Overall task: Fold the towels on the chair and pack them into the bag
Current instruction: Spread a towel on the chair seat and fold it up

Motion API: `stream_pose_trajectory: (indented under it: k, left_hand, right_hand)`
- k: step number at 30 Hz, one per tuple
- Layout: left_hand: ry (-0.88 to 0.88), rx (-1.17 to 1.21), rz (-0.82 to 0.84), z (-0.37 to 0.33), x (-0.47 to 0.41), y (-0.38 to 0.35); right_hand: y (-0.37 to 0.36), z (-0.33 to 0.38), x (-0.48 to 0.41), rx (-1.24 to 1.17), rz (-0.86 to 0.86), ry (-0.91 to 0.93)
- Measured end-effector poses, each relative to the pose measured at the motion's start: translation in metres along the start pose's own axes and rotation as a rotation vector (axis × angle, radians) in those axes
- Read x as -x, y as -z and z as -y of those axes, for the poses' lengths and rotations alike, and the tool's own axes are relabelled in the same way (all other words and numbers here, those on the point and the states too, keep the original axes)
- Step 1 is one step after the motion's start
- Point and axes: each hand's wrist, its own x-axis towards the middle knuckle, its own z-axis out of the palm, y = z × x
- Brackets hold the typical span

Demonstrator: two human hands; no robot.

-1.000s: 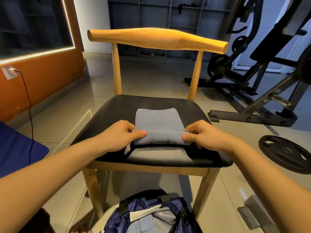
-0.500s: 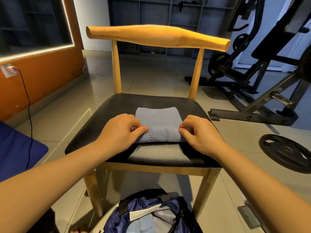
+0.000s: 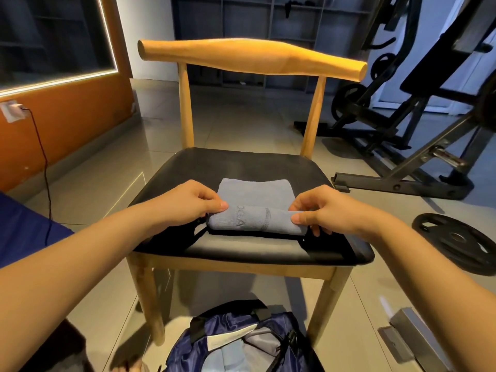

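Towel roll [image 3: 253,220] runs left-to-right across chair [image 3: 241,167] seat, left hand [image 3: 188,202] and right hand [image 3: 328,210] pinching its ends.

The place is a gym: a weight bench [image 3: 418,103], a weight plate [image 3: 456,241] on tiled floor [image 3: 241,124], and shelving [image 3: 255,22].

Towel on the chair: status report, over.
Both busy: left hand and right hand each pinch one end of the grey towel. It lies half rolled on the chair seat. Open bag on floor below, nothing blocking.
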Motion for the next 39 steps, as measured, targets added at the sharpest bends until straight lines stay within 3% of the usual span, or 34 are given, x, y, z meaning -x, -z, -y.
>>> stream_pose_trajectory:
  k: [3, 7, 10, 12, 14, 17, 23, 30, 35, 39]
  left_hand:
    - [0.049, -0.008, -0.053, -0.001, -0.005, -0.005]
    - [0.011, -0.08, -0.194, 0.002, -0.01, -0.015]
    - [-0.176, -0.231, -0.398, 0.002, -0.008, -0.02]
    - [-0.364, -0.327, -0.447, 0.0, 0.0, -0.02]
    - [-0.469, -0.455, -0.375, -0.001, 0.006, -0.019]
    - [-0.481, -0.575, -0.29, 0.004, 0.005, -0.019]
    - [-0.322, -0.267, -0.223, 0.009, -0.008, -0.019]
    - [-0.233, -0.091, -0.235, 0.012, -0.032, -0.02]
    - [-0.228, -0.027, -0.161, 0.009, -0.043, -0.017]
    - [-0.204, -0.033, -0.061, 0.005, -0.051, -0.01]
  right_hand:
    - [-0.007, 0.0, -0.007, 0.033, -0.121, -0.036]
    - [-0.022, -0.001, -0.015, 0.134, -0.367, 0.075]
    - [-0.025, 0.001, -0.014, 0.179, -0.336, 0.086]
    - [-0.023, 0.0, -0.015, 0.175, -0.299, 0.061]
    - [-0.022, 0.0, -0.015, 0.18, -0.295, 0.056]
    - [-0.019, 0.001, -0.013, 0.189, -0.322, 0.097]
    - [-0.015, 0.0, -0.007, 0.321, -0.158, 0.094]
    - [-0.014, -0.001, -0.015, 0.08, -0.158, 0.019]
    - [-0.016, -0.002, -0.027, 0.15, -0.243, -0.044]
    - [-0.015, 0.008, -0.023, 0.36, -0.401, 0.086]
